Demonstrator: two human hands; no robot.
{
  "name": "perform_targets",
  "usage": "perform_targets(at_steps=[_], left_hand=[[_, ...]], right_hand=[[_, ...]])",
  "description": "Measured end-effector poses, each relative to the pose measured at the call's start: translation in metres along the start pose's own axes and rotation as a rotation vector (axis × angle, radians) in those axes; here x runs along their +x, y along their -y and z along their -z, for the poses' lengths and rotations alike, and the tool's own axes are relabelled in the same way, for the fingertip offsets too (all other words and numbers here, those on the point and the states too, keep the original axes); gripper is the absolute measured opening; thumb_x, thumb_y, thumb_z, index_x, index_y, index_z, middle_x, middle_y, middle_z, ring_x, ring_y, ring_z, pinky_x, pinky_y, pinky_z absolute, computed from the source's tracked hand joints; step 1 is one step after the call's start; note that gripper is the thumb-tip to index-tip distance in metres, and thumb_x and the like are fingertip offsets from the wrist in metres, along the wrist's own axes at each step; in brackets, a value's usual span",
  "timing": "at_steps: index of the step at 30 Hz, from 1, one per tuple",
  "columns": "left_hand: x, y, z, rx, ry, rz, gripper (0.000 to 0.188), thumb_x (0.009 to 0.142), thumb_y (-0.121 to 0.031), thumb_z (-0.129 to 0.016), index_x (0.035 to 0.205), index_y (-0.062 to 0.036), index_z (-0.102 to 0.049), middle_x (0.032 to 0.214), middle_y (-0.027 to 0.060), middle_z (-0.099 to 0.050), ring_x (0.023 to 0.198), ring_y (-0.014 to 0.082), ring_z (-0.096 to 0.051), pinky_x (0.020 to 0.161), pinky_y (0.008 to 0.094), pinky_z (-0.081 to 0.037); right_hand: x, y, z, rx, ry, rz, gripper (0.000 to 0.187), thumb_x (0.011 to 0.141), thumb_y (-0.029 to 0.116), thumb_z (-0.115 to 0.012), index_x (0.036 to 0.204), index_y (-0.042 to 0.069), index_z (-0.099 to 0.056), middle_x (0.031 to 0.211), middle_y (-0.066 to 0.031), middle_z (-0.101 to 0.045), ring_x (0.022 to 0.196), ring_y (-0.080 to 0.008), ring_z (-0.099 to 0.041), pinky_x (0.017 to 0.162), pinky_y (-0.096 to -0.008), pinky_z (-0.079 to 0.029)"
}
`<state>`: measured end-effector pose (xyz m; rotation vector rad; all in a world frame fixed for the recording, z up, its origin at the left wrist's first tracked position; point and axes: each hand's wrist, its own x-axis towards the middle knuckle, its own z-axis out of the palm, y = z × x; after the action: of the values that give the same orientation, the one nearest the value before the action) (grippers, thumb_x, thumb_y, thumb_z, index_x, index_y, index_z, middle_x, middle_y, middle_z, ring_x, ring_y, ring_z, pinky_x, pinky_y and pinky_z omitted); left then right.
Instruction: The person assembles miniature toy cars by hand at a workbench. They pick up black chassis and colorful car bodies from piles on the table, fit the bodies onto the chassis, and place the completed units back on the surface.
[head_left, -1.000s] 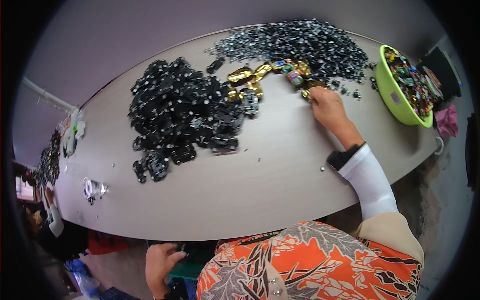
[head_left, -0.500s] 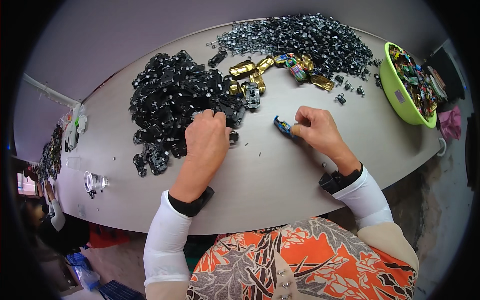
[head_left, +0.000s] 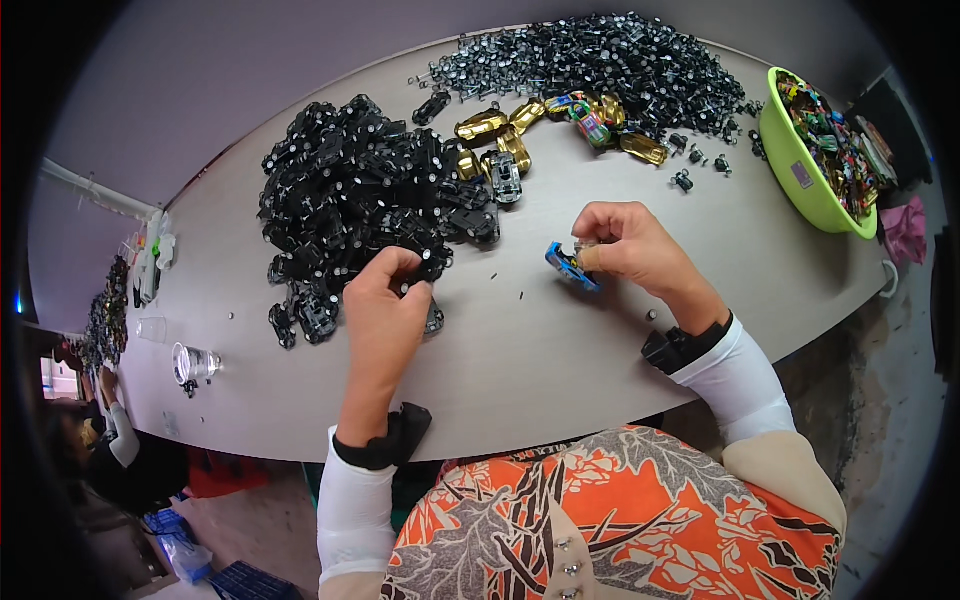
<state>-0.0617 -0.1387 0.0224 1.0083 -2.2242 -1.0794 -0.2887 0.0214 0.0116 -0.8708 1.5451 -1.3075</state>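
Observation:
My right hand (head_left: 625, 240) pinches a small blue toy car shell (head_left: 572, 270) just above the table, its underside partly showing. By the near right edge of a heap of black toy car chassis (head_left: 350, 190), my left hand (head_left: 388, 300) has its fingers curled closed. A black chassis (head_left: 434, 319) shows beside its thumb and appears to be in its grip, mostly hidden by the hand. Beyond my hands lie several gold car shells (head_left: 483, 126), a green and red one (head_left: 592, 127) and a grey-bottomed car (head_left: 505, 177).
At the far side spreads a large pile of small wheel-and-axle pieces (head_left: 600, 75). A lime green basin (head_left: 800, 175) of colourful car shells stands at the right. Clear plastic cups (head_left: 195, 364) sit at the left. Another person (head_left: 120, 440) works at the far left.
My left hand has drawn back from the heap, toward me and slightly left, with the chassis beside it. The blue shell has tilted in my right hand, showing more of its side.

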Motion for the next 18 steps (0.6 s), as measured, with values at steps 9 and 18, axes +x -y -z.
perform_targets(at_steps=[9, 18], left_hand=[[-0.024, -0.023, -0.039, -0.995, 0.560, 0.449, 0.025, 0.078, 0.004, -0.059, 0.100, -0.0002, -0.048, 0.095, 0.0132, -0.062, 0.078, 0.0166, -0.064, 0.058, 0.0261, -0.057], [-0.029, -0.014, -0.052, -1.134, 0.222, 0.350, 0.030, 0.077, 0.007, -0.063, 0.103, 0.0007, -0.049, 0.089, 0.0072, -0.059, 0.082, 0.0174, -0.063, 0.072, 0.0314, -0.058]], right_hand=[[-0.014, 0.008, -0.024, 0.151, 0.303, -0.199, 0.015, 0.071, 0.001, -0.068, 0.083, 0.003, -0.059, 0.068, 0.0022, -0.056, 0.057, -0.0027, -0.048, 0.047, -0.0178, -0.036], [-0.037, 0.015, -0.041, -0.008, -0.382, 0.211, 0.016, 0.075, 0.000, -0.064, 0.090, 0.001, -0.060, 0.075, -0.0001, -0.056, 0.063, -0.0047, -0.050, 0.054, -0.0195, -0.041]])
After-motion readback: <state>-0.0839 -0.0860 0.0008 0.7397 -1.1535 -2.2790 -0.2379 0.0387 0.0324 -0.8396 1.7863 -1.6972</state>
